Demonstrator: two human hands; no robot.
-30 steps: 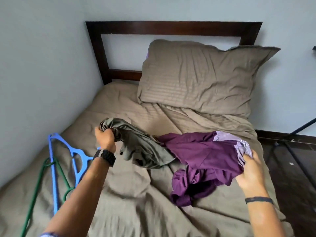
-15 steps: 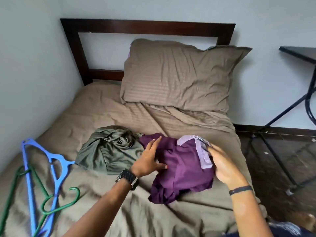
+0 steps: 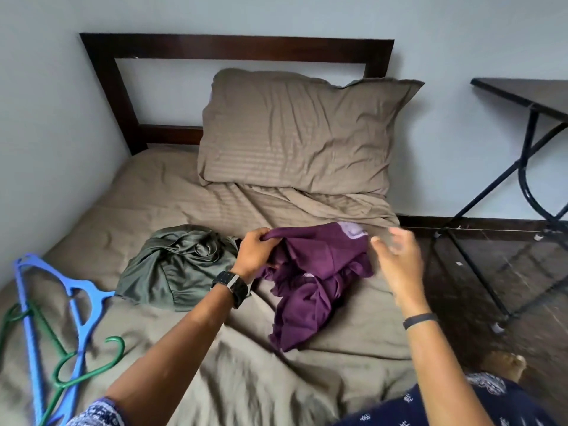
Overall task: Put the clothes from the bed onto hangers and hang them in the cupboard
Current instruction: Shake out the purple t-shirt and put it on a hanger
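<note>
Sorting step: lifting one garment out of the pile, so that it can go on a hanger; no garment is on a hanger yet, and no cupboard shows in this view.
Hangers: a blue hanger (image 3: 55,305) and a green hanger (image 3: 70,368) lie crossed, one over the other, on the near left of the bed (image 3: 246,379), well apart from both hands. I judge they wait there so that each one can be taken when a garment is ready.
Left hand: the left hand (image 3: 255,255) has its fingers curled round an upper edge of the purple garment (image 3: 310,290) and holds that edge up from the sheet. A dark watch sits on this wrist.
Purple garment: it hangs crumpled from the left hand, and its lower part rests on the bed, between the two hands. A pale lilac patch shows at its far top edge. The raised edge probably helps to find the neck opening.
Right hand: the right hand (image 3: 396,259) is blurred, with fingers spread and loose, and holds nothing. It is just beside the right edge of the purple cloth; I cannot tell if it touches.
Olive garment: an olive-green garment (image 3: 178,265) lies bunched on the bed just left of the left hand, not held.
Far end: a taupe pillow (image 3: 301,133) leans against the dark wooden headboard (image 3: 236,46).
Right side: a dark folding table (image 3: 522,93) stands on the floor beside the bed.
</note>
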